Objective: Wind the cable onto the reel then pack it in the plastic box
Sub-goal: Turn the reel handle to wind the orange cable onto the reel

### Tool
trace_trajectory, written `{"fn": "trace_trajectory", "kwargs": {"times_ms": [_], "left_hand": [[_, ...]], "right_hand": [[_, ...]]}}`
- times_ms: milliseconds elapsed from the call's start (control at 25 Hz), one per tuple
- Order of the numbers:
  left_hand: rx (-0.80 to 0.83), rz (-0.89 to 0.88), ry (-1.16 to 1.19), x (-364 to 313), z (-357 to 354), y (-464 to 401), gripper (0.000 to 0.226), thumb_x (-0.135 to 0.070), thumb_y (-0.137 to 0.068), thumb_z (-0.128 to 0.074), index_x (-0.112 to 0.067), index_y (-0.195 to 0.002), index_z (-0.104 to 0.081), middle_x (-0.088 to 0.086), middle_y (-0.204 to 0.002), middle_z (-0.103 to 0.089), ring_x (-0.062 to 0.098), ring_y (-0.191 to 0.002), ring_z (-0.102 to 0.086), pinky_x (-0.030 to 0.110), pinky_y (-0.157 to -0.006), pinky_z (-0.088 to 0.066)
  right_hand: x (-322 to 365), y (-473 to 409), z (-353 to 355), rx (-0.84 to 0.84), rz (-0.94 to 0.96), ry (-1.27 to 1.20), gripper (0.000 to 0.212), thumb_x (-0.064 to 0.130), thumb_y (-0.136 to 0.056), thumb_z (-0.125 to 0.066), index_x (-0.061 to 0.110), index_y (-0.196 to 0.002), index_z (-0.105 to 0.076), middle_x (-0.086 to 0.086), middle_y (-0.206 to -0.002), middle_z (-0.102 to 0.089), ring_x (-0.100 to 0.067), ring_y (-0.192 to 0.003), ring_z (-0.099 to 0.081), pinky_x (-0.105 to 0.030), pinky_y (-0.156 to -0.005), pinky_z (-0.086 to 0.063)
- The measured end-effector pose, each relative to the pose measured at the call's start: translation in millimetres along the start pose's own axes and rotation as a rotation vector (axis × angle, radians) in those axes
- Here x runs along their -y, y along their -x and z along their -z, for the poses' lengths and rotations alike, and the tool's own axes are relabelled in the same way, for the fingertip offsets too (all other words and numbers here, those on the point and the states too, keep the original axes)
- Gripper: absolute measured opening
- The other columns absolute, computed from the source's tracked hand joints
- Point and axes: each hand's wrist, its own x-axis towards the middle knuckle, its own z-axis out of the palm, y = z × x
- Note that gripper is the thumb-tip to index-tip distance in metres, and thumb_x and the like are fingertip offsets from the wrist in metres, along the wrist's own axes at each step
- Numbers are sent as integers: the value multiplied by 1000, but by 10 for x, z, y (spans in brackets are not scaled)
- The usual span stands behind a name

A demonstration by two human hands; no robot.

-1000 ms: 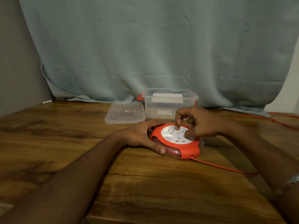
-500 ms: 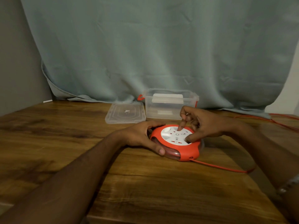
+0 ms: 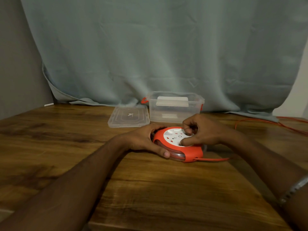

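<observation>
The reel (image 3: 178, 144) lies flat on the bench (image 3: 150, 189), just in front of the box (image 3: 175, 108). The left hand (image 3: 145, 139) grips the reel's rim, fingers curled round its far edge and thumb on the near side. The right hand (image 3: 198, 130) rests on the white face, fingers curled, a fingertip and the thumb pressing on it, apparently turning the hub.

Winding is under way, not complete. Coils show inside the clear housing, but the cable (image 3: 215, 159) leaves the reel's near right side, and a further length lies along the bench's right edge.

The box stands open and holds no reel; its lid (image 3: 128, 116) lies flat beside it, to the left. Outstanding: the remaining cable, then packing; both judged some way off.
</observation>
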Motion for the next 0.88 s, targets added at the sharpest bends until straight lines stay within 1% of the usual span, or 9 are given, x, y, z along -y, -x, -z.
{"fn": "trace_trajectory", "kwargs": {"times_ms": [80, 160, 240, 320, 440, 520, 560, 680, 880], "left_hand": [[-15, 9, -25, 5, 3, -5, 102, -40, -59, -102, -46, -142, -43, -25, -138, -52, 3, -127, -56, 16, -100, -50], [-19, 24, -54, 16, 33, 13, 118, -53, -47, -100, -33, -148, -43, -16, -143, -53, 8, -130, -55, 25, -106, -51], [-21, 52, -34, 39, 79, 29, 116, -58, -41, -94, -28, -142, -46, -8, -141, -55, 12, -128, -56, 29, -106, -53], [-8, 54, -22, 39, 99, 37, 114, -57, -41, -92, -28, -141, -45, -5, -142, -53, 16, -130, -54, 29, -105, -52], [75, 35, -17, 1, 65, 54, 133, -45, -51, -98, -37, -160, -24, -9, -158, -40, 10, -141, -45, 31, -118, -44], [120, 11, 13, -43, 48, 58, 117, -30, -64, -99, -42, -157, -31, -17, -152, -47, 0, -133, -54, 29, -118, -46], [123, 2, 24, -52, 42, 57, 112, -30, -64, -99, -42, -156, -35, -20, -148, -52, 0, -131, -57, 31, -117, -47], [76, -36, 58, -8, 40, 32, 114, -39, -56, -98, -36, -156, -43, -15, -148, -59, 10, -135, -59, 41, -118, -49], [36, -60, 66, 49, 30, -5, 120, -53, -50, -102, -40, -155, -45, -16, -149, -57, 13, -136, -58, 44, -115, -50]], "right_hand": [[6, -15, -20, -22, -8, -14, 41, 38, -69, -89, 16, -65, -56, 5, -64, -56, -10, -62, -49, -32, -58, -36], [43, -17, -25, -20, -11, -33, 41, 36, -70, -91, 17, -64, -55, 9, -64, -56, -4, -58, -46, -25, -55, -35], [84, -16, -29, 13, 5, -60, 38, 31, -72, -93, 20, -64, -57, 14, -60, -54, -2, -55, -45, -19, -53, -32], [107, -15, -38, 39, 34, -76, 36, 28, -73, -93, 20, -65, -59, 17, -55, -50, -2, -54, -44, -19, -52, -32], [109, -12, -46, 42, 41, -117, 37, 28, -73, -93, 20, -64, -58, 15, -55, -50, -3, -55, -43, -24, -56, -34], [105, -15, -52, 35, 22, -139, 38, 32, -69, -92, 20, -62, -57, 11, -58, -51, -7, -57, -44, -33, -60, -37], [114, -14, -55, 28, 13, -130, 39, 38, -66, -90, 20, -61, -56, 9, -58, -51, -8, -57, -44, -35, -60, -37], [181, -14, -76, -1, -29, -49, 43, 55, -57, -81, 20, -57, -55, 11, -52, -50, -4, -53, -44, -36, -60, -39], [330, -22, -131, -124, -166, 27, 53, 58, -60, -87, 18, -47, -53, 11, -42, -53, -6, -51, -53, -35, -56, -42]]}}
